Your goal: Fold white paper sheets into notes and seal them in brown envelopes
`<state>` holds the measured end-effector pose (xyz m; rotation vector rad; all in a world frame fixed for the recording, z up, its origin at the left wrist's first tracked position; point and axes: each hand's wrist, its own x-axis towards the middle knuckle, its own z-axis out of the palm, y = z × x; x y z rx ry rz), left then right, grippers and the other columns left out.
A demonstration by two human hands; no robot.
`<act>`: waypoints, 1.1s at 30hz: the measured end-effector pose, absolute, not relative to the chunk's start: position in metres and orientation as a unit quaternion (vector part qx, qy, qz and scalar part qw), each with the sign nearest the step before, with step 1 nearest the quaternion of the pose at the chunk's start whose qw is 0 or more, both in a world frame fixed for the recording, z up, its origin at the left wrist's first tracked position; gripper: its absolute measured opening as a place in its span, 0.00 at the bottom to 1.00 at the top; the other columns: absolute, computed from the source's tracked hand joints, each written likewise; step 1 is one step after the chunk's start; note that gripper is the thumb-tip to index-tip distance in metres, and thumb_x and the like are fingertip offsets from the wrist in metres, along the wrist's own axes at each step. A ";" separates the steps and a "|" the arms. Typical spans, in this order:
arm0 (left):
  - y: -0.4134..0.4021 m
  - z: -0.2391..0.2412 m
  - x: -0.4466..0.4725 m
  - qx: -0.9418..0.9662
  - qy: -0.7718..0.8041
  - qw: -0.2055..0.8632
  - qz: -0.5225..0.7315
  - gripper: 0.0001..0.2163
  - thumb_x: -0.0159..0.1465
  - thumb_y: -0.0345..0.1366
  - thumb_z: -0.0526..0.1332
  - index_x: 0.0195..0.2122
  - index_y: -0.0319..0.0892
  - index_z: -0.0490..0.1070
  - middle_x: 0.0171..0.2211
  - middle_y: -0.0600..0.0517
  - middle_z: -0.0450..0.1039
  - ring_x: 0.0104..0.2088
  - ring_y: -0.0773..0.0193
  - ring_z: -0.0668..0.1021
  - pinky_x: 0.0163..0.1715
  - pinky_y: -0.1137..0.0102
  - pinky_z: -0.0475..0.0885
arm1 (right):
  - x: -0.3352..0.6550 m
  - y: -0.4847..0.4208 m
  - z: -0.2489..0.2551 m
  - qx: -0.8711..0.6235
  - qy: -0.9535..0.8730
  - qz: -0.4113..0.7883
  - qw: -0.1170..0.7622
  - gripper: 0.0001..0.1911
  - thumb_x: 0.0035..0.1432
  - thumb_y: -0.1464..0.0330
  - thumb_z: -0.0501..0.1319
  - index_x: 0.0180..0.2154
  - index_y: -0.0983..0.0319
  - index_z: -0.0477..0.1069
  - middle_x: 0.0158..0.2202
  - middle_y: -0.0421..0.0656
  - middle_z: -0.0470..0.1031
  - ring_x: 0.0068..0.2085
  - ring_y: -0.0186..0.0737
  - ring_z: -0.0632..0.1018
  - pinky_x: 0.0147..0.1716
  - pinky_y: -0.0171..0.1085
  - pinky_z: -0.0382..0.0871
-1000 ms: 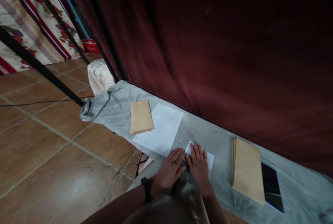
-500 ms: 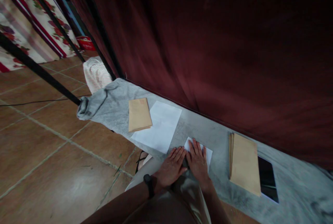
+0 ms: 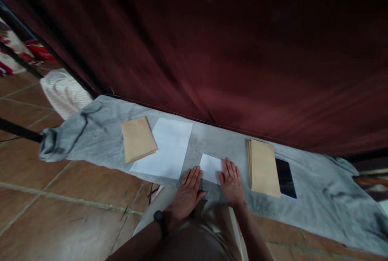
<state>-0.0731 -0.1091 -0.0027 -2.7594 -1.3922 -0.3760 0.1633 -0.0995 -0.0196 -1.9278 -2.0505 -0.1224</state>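
Small paper (image 3: 209,168) | left hand (image 3: 187,193), right hand (image 3: 233,186) at edges | envelopes (image 3: 264,168): contents hidden

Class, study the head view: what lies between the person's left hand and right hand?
In the head view, a small white paper lies between the left hand and right hand, on the grey cloth.

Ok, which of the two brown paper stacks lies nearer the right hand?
The right stack, between the right hand and the dark flat device. The left stack lies beyond the left hand, partly over the large white sheet.
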 end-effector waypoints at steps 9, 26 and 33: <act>-0.107 -0.006 -0.072 -0.890 -0.432 0.008 -0.146 0.31 0.72 0.44 0.53 0.71 0.31 0.54 0.71 0.35 0.57 0.72 0.48 0.58 0.70 0.50 0.56 | 0.103 -0.114 -0.006 -0.655 -0.731 0.004 0.189 0.27 0.74 0.64 0.49 0.71 0.59 0.56 0.73 0.49 0.57 0.72 0.48 0.58 0.69 0.53 0.55; -0.072 0.002 -0.029 -0.895 -0.426 -0.047 -0.125 0.25 0.74 0.40 0.50 0.70 0.36 0.58 0.72 0.40 0.56 0.73 0.52 0.56 0.72 0.50 0.52 | 0.121 -0.131 -0.017 -0.702 -0.694 -0.011 0.157 0.28 0.73 0.66 0.47 0.71 0.59 0.57 0.73 0.51 0.55 0.72 0.53 0.59 0.68 0.56 0.52; -0.078 -0.007 -0.030 -0.892 -0.430 -0.033 -0.137 0.31 0.73 0.46 0.52 0.73 0.35 0.50 0.73 0.38 0.53 0.73 0.51 0.55 0.72 0.51 0.50 | 0.147 -0.115 -0.017 -0.782 -0.558 0.011 0.277 0.29 0.72 0.60 0.45 0.68 0.63 0.59 0.61 0.58 0.70 0.59 0.56 0.71 0.55 0.54 0.67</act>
